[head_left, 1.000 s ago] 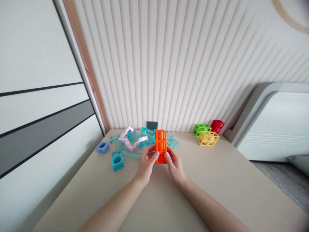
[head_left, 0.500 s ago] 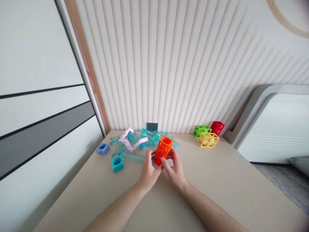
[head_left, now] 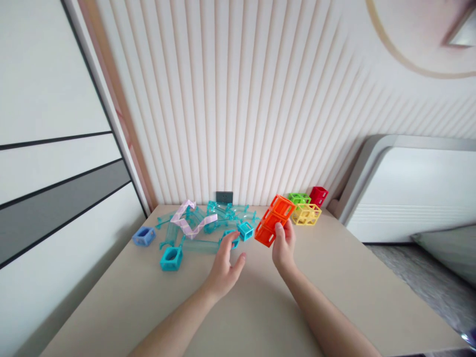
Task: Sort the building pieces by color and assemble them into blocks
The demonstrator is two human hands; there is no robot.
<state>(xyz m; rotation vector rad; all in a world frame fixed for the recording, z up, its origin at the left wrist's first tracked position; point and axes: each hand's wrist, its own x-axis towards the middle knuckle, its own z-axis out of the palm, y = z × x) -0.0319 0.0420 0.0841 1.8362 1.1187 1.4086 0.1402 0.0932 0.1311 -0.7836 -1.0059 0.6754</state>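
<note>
My right hand (head_left: 284, 245) grips an orange openwork block piece (head_left: 274, 221), made of joined box frames, and holds it tilted above the table. My left hand (head_left: 226, 270) is off to its left with thumb and fingers apart, holding nothing. Just beyond the left fingertips lie a small teal block (head_left: 245, 231) and another teal block (head_left: 234, 242), partly covered by the fingers. A larger teal cube with a round hole (head_left: 171, 259) sits to the left of that hand.
Clear teal track pieces (head_left: 201, 246) lie in a pile at the back, with a lilac zigzag piece (head_left: 189, 229) on top. A blue block (head_left: 144, 236) stands far left. Yellow (head_left: 307, 214), green (head_left: 298, 198) and red (head_left: 319, 196) frame blocks stand back right on the beige table (head_left: 334, 287).
My left hand has let go of the orange piece and moved left, opening. My right hand has carried the piece right and upward. Small teal blocks have come into sight; the view has turned right.
</note>
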